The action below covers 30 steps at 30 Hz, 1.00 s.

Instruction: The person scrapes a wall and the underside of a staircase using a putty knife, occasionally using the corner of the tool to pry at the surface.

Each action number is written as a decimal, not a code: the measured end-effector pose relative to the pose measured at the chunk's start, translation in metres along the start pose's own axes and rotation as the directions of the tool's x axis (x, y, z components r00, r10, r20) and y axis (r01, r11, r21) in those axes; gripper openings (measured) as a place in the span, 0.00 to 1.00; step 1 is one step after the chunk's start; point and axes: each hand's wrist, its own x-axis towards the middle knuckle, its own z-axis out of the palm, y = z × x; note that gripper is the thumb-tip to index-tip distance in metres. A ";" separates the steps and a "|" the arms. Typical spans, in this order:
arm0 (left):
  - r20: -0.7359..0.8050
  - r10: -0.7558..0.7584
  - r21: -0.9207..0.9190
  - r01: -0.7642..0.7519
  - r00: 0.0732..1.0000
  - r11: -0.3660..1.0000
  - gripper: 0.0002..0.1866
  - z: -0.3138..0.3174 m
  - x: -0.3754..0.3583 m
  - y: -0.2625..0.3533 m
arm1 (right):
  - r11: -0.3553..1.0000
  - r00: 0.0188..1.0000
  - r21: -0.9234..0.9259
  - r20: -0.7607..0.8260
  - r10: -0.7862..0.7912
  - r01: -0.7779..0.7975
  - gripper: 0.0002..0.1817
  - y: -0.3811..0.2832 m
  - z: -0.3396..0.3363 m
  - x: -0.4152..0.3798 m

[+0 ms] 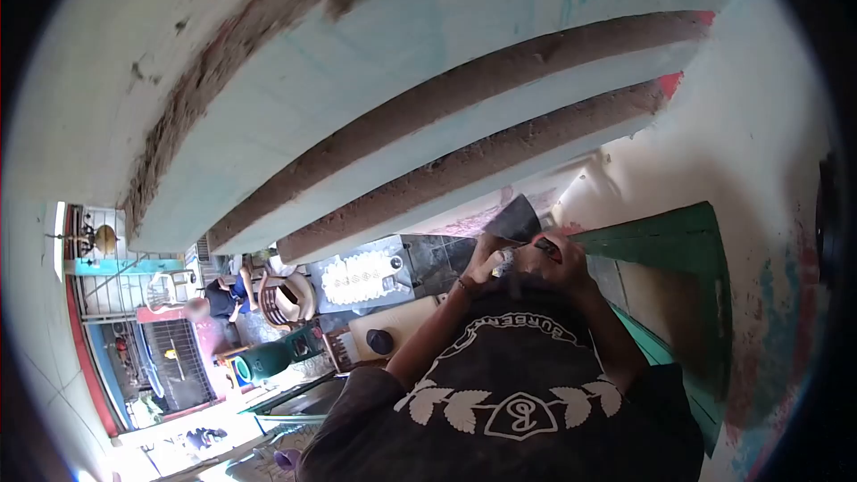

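Observation:
In front of my chest, my left hand (484,261) is closed around a handle with a whitish, plaster-smeared end. Just above the hands shows a wide, dark, flat blade (515,219), like a putty knife's. Which handle it belongs to is hard to see. Close beside it, my right hand (564,261) has its fingers curled round a small red-and-black tool (546,248), perhaps another handle. The fingers hide most of it. The two hands are near each other, and neither touches the wall.
Pale blue ledges with rough brown bands (500,62) curve overhead. A green wooden panel (661,228) stands by the right wall (768,116). Below left are a table (402,281) bearing clear glassware, a wooden chair (286,299), a green barrel-like container (263,361) and another person (228,296).

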 end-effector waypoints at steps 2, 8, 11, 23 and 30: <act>0.036 -0.167 -0.168 0.170 0.985 0.971 0.24 0.023 0.007 0.009 | 1.000 0.997 0.000 0.079 -0.004 0.004 0.18 0.006 0.008 0.002; -0.064 -0.333 -0.499 0.259 0.941 0.827 0.16 0.019 0.021 0.024 | 0.956 0.948 -0.050 0.125 0.292 -0.288 0.27 -0.016 0.015 0.006; -0.109 -0.332 -0.418 0.260 0.937 0.870 0.18 0.016 0.028 0.037 | 0.981 0.980 0.043 0.067 0.188 -0.191 0.34 -0.022 0.031 0.007; -0.264 -0.072 -0.310 -0.014 0.962 0.951 0.13 0.054 0.056 0.086 | 0.997 0.995 0.012 -0.059 0.076 -0.075 0.33 -0.011 0.042 0.022; -0.324 -0.136 -0.328 0.024 0.936 0.944 0.12 0.059 0.057 0.083 | 0.988 0.994 0.100 0.006 0.113 -0.113 0.33 -0.023 0.032 0.023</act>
